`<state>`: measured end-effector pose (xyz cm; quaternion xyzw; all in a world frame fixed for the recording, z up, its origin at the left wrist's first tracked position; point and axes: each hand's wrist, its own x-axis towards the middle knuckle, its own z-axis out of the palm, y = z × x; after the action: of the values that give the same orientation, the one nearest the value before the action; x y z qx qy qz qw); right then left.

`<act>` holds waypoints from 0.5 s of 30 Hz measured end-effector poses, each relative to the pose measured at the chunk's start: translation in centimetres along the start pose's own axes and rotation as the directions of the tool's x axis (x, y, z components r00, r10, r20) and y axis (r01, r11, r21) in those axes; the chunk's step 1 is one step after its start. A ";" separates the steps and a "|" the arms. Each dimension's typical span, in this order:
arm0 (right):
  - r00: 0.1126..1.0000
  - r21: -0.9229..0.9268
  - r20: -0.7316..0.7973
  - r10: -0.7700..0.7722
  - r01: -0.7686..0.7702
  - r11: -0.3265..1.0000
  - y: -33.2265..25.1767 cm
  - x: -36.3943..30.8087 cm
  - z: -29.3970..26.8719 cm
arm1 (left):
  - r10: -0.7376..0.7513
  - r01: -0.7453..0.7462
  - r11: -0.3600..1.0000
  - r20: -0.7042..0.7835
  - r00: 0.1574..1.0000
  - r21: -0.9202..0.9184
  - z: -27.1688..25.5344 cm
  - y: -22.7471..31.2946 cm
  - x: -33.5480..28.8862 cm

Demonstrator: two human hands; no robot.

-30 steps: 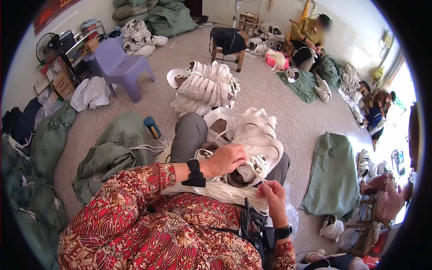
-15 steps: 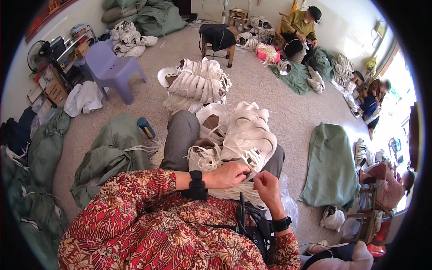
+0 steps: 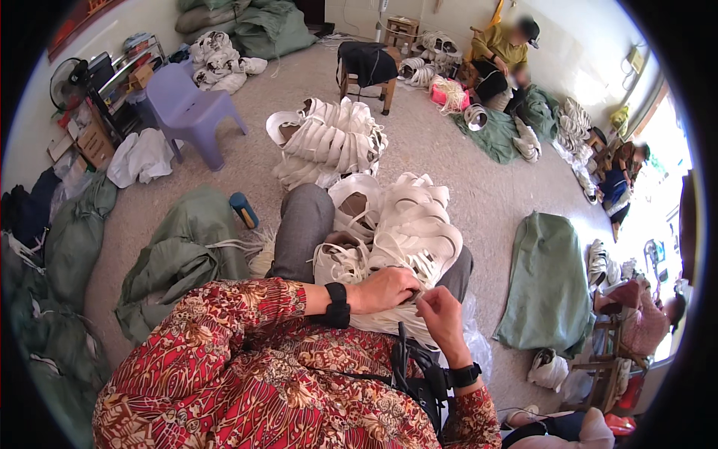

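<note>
A heap of white strap pieces (image 3: 404, 224) lies across my lap, over grey trouser legs. My left hand (image 3: 383, 289), with a black wrist band, presses down on the near edge of the heap, fingers curled on the straps. Just to its right, my right hand (image 3: 441, 314) pinches a white strap at the heap's edge between thumb and fingers. Both hands nearly touch. A black band is on my right wrist too. My sleeves are red with a pattern.
A second stack of white strap pieces (image 3: 329, 142) lies on the floor ahead. Green sacks (image 3: 179, 254) lie at left, a green cloth (image 3: 550, 277) at right. A purple plastic stool (image 3: 187, 112), a wooden stool (image 3: 366, 67), and seated people (image 3: 501, 52) are farther off.
My left hand has slid right along the heap's near edge. My right hand has risen to meet it at the straps. The view has shifted slightly.
</note>
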<state>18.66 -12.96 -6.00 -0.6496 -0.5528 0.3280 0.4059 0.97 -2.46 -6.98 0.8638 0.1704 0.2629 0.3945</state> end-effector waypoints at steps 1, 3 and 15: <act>0.996 0.169 0.002 0.091 -0.090 0.982 0.4 -0.1 0.1 | -0.001 0.001 1.000 -0.005 1.000 0.000 0.1 -0.2 0.0; 0.994 0.236 0.037 0.102 -0.108 0.966 1.2 -0.3 -0.1 | 0.013 -0.014 0.999 0.007 1.000 0.037 0.2 -0.4 0.0; 0.989 -0.245 0.035 -0.146 0.151 0.958 -1.0 0.9 0.7 | -0.097 0.023 0.869 0.126 0.987 0.494 -3.3 0.8 -1.6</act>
<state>17.76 -11.88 -5.40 -0.6491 -0.6399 0.2304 0.3408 -2.21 -1.85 -5.03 0.9468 0.2288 0.1345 0.1819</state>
